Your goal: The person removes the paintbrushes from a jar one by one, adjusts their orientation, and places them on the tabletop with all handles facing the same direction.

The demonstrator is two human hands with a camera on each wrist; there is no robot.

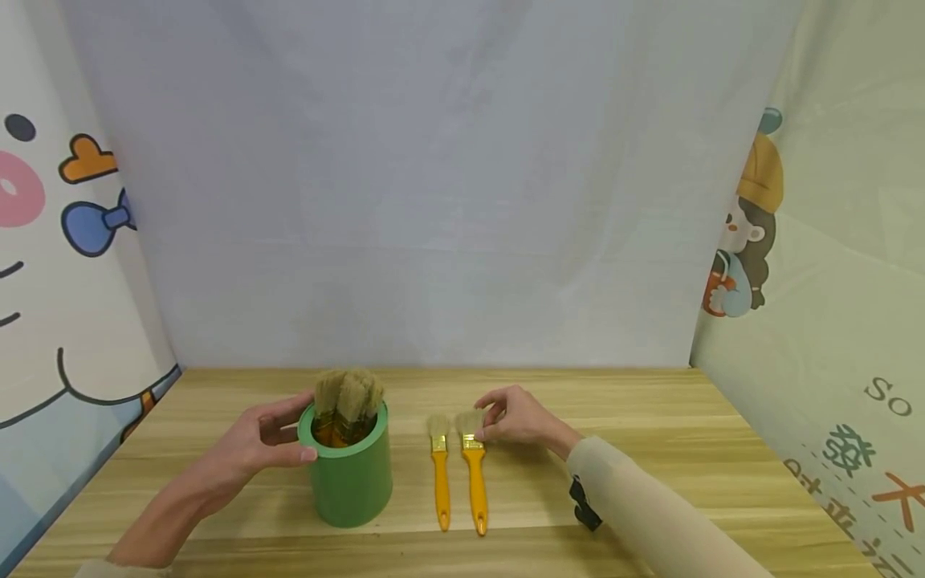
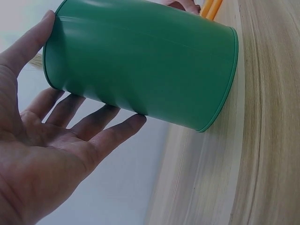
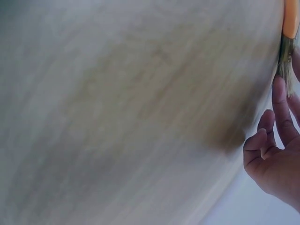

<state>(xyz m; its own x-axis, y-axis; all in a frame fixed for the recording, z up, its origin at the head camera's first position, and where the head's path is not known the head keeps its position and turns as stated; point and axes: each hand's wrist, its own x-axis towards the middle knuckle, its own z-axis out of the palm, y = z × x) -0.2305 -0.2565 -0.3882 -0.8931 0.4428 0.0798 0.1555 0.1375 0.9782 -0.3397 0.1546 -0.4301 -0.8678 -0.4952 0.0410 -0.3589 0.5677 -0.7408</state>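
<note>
A green can (image 1: 352,490) stands upright on the wooden table, with several paintbrushes (image 1: 347,401) in it, bristles up. My left hand (image 1: 249,441) holds the can near its rim, thumb in front and fingers behind. In the left wrist view, the fingertips (image 2: 136,121) touch the can's side. Two yellow-handled paintbrushes lie to the right of the can, bristles away from me: a narrower one (image 1: 442,474) and a wider one (image 1: 474,482). At the bristle end of the wider brush, my right hand (image 1: 520,419) pinches it between thumb and fingers.
The wooden table (image 1: 621,409) runs back to a pale cloth wall (image 1: 433,201). Printed cloths hang at the left (image 1: 79,305) and right (image 1: 817,321). A black strap (image 1: 584,504) shows beneath the right sleeve.
</note>
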